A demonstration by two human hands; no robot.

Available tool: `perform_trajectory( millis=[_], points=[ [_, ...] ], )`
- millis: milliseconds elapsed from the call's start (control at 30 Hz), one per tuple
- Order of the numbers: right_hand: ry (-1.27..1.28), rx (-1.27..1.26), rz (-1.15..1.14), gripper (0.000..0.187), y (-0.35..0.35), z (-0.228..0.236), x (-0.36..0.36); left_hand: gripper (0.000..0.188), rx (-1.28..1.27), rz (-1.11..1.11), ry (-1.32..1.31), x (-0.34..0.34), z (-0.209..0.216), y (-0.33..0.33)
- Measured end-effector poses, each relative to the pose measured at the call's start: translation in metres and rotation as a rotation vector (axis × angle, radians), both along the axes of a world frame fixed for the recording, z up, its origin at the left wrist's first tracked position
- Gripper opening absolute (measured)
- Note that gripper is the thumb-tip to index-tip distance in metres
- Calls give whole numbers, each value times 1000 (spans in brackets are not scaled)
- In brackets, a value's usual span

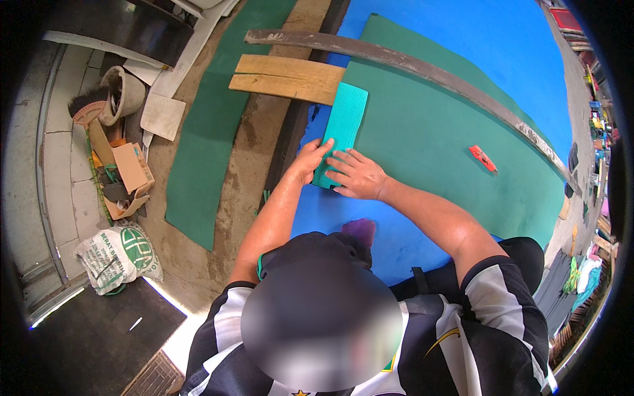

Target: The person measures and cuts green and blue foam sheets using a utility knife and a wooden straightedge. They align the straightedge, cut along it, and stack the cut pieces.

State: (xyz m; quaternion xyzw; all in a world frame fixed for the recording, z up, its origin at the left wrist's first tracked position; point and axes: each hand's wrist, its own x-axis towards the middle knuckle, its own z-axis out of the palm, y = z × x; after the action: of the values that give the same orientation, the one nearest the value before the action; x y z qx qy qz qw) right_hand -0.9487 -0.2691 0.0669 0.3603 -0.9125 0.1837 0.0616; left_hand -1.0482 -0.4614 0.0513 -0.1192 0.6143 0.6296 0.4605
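Note:
A teal ribbed strip (346, 122) lies lengthwise away from me over the left edge of a large green sheet (422, 125). My left hand (310, 162) pinches the strip's left edge near its close end, thumb on top and the other fingers mostly hidden. Flat across the same end rests my right hand (358, 174), its fingers spread over the ribs. An orange-red utility knife (483, 159) lies on the green sheet, right of my right hand.
A long dark bar (422, 66) crosses the green sheet. Wooden boards (287, 79) lie at its left on a blue sheet's (456, 23) edge. Left are another green strip (212, 138), a cardboard box (132, 170), a bucket (125, 96) and a white sack (122, 257).

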Motion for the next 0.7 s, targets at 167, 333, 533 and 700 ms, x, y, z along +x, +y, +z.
perform_trajectory(
  millis=[167, 333, 533, 700],
  points=[
    [-75, 98, -7, 61, -1, 22, -6, 48, 15, 11, -17, 0, 7, 0],
    [-32, 142, 61, 62, 4, 17, -17, 48, -3, 34, -50, -1, 22, 5],
    [182, 73, 81, 58, 1, 2, -10, 51, 30, 28, -50, -1, 10, 0],
    [308, 37, 49, 48, -5, -10, -5, 54, 18, 1, -32, -3, 5, 1]
  ],
)
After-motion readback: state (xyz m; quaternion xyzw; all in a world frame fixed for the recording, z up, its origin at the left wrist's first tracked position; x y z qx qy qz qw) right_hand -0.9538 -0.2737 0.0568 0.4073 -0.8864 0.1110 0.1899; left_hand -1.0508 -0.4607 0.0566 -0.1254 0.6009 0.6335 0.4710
